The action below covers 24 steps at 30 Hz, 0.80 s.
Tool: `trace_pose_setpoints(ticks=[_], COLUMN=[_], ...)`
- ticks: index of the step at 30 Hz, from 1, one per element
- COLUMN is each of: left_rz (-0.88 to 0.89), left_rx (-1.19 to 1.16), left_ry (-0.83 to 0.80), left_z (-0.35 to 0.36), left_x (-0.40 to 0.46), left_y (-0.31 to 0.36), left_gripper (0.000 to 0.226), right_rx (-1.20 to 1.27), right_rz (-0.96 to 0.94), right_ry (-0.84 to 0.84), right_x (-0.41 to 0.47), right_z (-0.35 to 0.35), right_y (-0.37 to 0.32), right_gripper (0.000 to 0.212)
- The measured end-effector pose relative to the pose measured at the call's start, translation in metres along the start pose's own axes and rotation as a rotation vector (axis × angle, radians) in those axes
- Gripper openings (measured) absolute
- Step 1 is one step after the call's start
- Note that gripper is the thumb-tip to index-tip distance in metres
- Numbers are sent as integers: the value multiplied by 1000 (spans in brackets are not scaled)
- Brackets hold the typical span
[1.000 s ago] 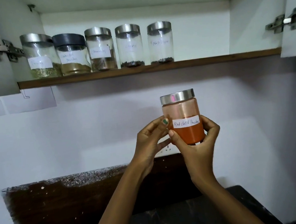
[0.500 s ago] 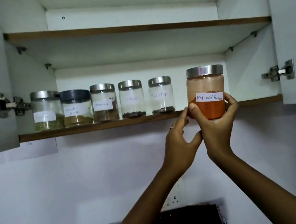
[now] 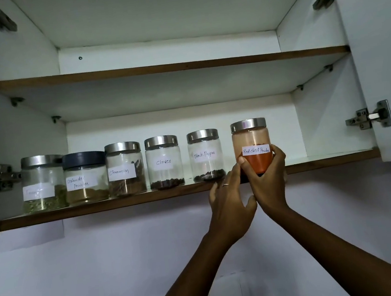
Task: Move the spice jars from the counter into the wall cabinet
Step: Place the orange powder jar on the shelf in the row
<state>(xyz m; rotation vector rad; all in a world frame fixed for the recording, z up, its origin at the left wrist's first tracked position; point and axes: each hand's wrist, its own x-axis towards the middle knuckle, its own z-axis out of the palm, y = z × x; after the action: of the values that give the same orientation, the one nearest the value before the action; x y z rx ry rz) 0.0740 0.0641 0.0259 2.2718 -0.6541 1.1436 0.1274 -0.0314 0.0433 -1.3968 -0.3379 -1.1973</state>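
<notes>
At shelf edge (image 3: 122, 203), right hand (image 3: 267, 183) around chilli jar (image 3: 251, 140)

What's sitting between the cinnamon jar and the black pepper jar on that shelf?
Only the cloves jar stands between the cinnamon jar and the black pepper jar, as the head view shows.
</notes>
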Motion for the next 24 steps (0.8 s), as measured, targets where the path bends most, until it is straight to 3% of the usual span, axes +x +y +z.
trace_pose_setpoints(ticks=[12, 24], left_rz=[-20, -100], left_rx=[261, 379], left_ry=[99, 151], left_z=[23, 44], left_x=[7, 7], left_y=[-8, -1], left_gripper=[78, 85], right_rx=[-332, -536], right_rz=[-75, -52], right_ry=[86, 0], right_x=[13, 18], right_z=[11, 5], right_y=[22, 24], right_gripper=[73, 76])
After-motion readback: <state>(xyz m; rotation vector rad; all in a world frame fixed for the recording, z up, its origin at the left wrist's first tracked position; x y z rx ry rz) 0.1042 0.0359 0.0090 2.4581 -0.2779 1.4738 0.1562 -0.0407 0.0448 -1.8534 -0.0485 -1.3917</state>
